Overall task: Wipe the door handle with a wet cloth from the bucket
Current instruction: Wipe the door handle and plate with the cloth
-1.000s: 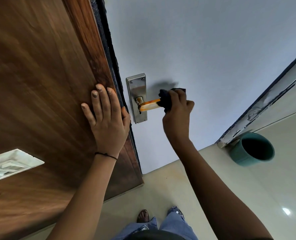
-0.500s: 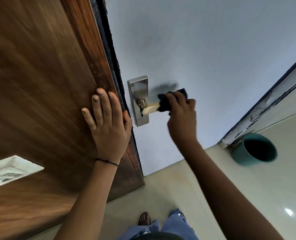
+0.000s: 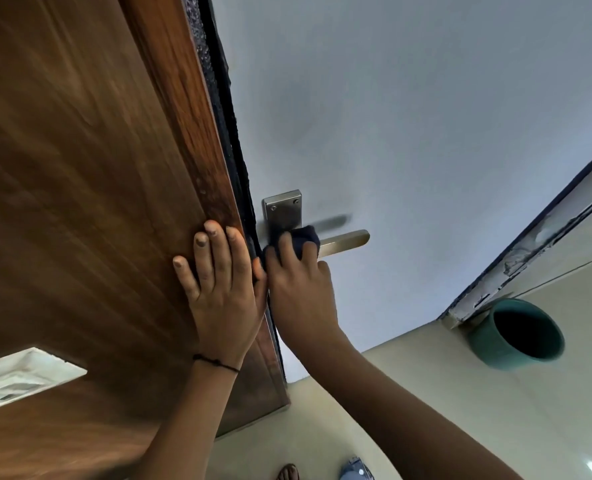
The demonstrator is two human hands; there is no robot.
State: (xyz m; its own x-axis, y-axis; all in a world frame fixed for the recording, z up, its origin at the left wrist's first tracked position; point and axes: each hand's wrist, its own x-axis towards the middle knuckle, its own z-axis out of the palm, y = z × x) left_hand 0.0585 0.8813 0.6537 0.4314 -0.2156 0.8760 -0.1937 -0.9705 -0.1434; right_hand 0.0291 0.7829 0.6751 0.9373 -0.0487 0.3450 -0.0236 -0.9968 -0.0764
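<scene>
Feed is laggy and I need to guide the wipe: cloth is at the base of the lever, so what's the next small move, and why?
Probably slide the dark cloth outward along the handle toward its free end. The right hand holds the cloth bunched near the metal backplate, leaving the outer stretch of the lever bare. The left hand lies flat on the wooden door, apparently steadying it.

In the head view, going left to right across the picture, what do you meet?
White switch plate → wooden door face → left hand → right hand holding dark cloth → bare end of door handle → teal bucket.
</scene>
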